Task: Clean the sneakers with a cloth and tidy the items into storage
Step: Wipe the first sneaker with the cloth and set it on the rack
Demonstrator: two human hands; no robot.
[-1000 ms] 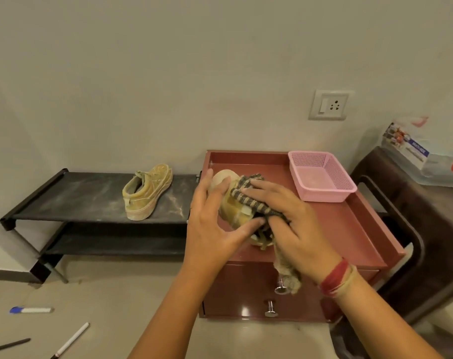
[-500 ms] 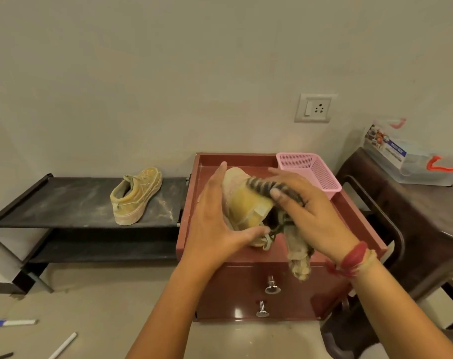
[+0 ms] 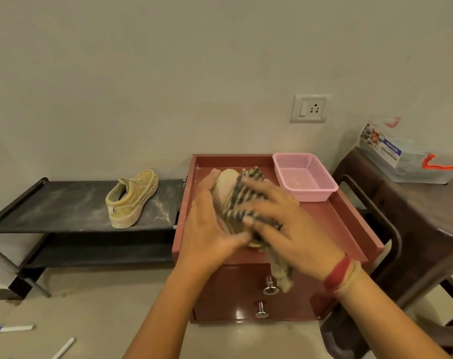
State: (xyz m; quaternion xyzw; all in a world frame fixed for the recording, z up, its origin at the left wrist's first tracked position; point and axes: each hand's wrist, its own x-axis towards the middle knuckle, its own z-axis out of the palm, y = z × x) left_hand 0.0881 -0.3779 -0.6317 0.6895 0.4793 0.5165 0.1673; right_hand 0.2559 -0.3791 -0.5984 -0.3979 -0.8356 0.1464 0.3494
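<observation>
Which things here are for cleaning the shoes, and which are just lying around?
For the job:
held sneaker
striped cloth
other sneaker
shoe rack
red drawer cabinet

Just lying about:
pink basket
pens on the floor
plastic box

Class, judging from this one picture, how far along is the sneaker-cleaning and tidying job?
Done: nothing clearly. In hand: the left hand steadies a yellow sneaker while the right hand rubs it with a striped cloth. Left: the second yellow sneaker on the black rack, and markers on the floor.
</observation>
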